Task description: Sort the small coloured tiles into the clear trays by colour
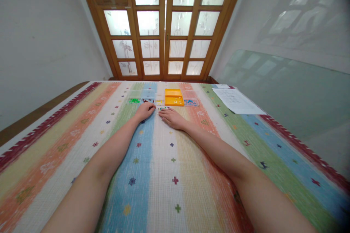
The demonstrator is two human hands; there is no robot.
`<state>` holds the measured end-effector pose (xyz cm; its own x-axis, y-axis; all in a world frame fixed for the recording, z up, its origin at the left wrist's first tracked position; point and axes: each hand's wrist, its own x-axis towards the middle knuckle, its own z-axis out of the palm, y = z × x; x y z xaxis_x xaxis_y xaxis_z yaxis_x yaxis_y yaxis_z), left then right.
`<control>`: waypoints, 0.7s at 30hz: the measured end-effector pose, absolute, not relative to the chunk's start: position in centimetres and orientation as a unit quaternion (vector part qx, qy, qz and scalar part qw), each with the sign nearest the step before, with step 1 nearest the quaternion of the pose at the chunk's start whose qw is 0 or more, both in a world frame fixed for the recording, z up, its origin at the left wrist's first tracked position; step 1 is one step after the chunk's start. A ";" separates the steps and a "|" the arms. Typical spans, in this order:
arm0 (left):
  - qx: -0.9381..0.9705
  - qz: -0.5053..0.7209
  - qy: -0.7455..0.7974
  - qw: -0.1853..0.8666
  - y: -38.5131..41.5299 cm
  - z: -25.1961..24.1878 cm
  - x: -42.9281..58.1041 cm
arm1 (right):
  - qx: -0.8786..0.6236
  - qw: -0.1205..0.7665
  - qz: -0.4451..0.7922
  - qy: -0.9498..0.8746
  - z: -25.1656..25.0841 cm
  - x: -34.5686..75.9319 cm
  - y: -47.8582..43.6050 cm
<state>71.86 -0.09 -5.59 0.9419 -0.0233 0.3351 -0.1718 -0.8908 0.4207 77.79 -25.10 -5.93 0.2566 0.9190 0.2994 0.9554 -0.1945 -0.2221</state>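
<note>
My left hand (144, 111) rests on the cloth in front of the clear boxes, its fingers curled in and the tips close together. Whatever it may hold is too small to make out. Lying flat to its right, my right hand (172, 118) has its fingers stretched out toward the left. Small multicoloured pieces (164, 108) lie just beyond those fingers, partly covered by them. Behind the hands, a clear compartment box holds green pieces (134, 100), dark red pieces (148, 101) and yellow pieces (159, 102). An open orange case (174, 93) with a few pale pieces stands beside it.
Blue pieces (190, 102) sit in a clear tray right of the orange case. Printed paper sheets (236, 101) lie at the table's far right. A striped tablecloth (164, 189) covers the table. Beyond its far edge are wooden glazed doors (165, 23), with walls on both sides.
</note>
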 end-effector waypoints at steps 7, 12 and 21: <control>0.961 0.157 -0.048 0.223 -0.1 -5.5 71.9 | -0.766 0.189 -0.075 -0.610 -5.9 77.9 -25.0; 0.963 0.159 -0.067 0.205 -0.5 -5.6 71.8 | -0.764 0.183 -0.082 -0.613 -5.6 77.7 -25.0; 0.971 0.150 -0.098 0.156 -1.4 -5.5 71.4 | -0.777 0.225 -0.105 -0.578 -5.7 78.1 -25.0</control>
